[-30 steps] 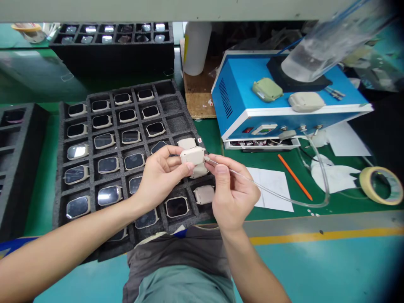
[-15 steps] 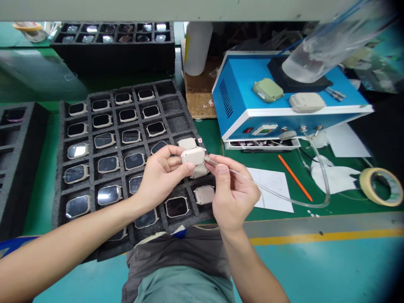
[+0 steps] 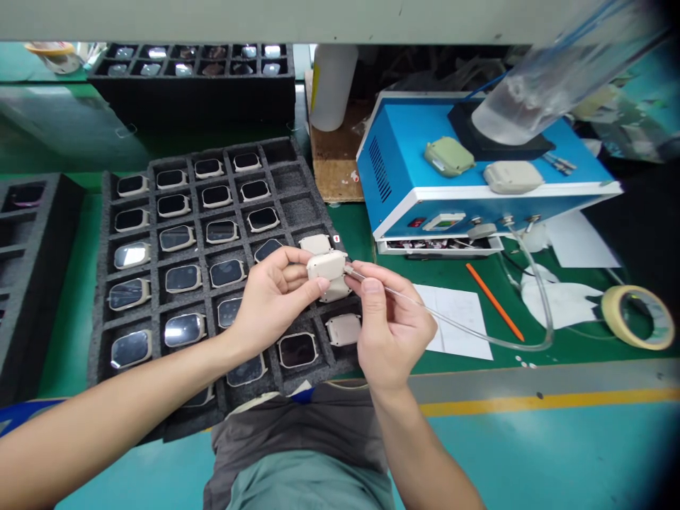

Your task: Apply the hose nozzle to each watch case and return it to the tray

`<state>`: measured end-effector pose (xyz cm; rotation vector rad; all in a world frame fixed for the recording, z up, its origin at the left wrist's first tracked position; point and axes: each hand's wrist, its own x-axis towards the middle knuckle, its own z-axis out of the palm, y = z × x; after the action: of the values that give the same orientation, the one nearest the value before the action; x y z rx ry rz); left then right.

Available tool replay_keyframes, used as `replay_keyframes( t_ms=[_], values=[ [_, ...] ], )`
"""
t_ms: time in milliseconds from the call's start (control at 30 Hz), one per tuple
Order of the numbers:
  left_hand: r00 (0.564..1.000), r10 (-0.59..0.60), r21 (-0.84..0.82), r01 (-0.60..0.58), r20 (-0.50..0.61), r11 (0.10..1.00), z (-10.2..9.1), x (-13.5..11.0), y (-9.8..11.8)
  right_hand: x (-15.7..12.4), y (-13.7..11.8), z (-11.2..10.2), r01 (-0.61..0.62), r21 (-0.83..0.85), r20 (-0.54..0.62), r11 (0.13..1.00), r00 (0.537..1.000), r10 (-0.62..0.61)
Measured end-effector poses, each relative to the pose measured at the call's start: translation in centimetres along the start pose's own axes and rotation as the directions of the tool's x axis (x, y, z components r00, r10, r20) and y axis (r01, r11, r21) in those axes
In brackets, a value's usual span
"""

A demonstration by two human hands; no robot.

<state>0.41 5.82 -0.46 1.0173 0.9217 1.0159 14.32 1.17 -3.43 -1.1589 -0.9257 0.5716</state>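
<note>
My left hand (image 3: 279, 294) pinches a cream smartwatch case (image 3: 326, 265) between thumb and fingers, above the right part of a black foam tray (image 3: 297, 210). In my right hand (image 3: 396, 319) is a thin tube with a metal tip (image 3: 355, 273), held like a pen. The tip reaches the right side of the case; whether it touches cannot be made out. From the grip, clear hose (image 3: 478, 338) runs right and loops up to a blue machine (image 3: 396, 159). Beneath the hands, more cases, including a pinkish one (image 3: 344, 330), lie in the tray's right column.
Watches with dark screens fill many tray compartments. An orange stick (image 3: 494, 302), white paper (image 3: 462, 322) and a tape roll (image 3: 637, 317) lie to the right. Two cases, one green (image 3: 449, 156), sit on the machine. A white bottle (image 3: 333, 88) stands behind; another foam tray (image 3: 58, 205) is at left.
Both hands keep nearly the same pose, with the case and tip still together. The whole view has shifted very slightly; nothing was taken up or let go.
</note>
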Motion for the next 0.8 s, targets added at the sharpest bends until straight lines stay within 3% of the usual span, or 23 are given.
replay_keyframes(
  t_ms=[800],
  values=[
    [0.998,-0.03,-0.012,0.029,-0.062,1.0,0.17,0.05,0.81,0.31,0.4,0.2,-0.017,0.034,0.049,0.999,0.999,0.015]
  ],
)
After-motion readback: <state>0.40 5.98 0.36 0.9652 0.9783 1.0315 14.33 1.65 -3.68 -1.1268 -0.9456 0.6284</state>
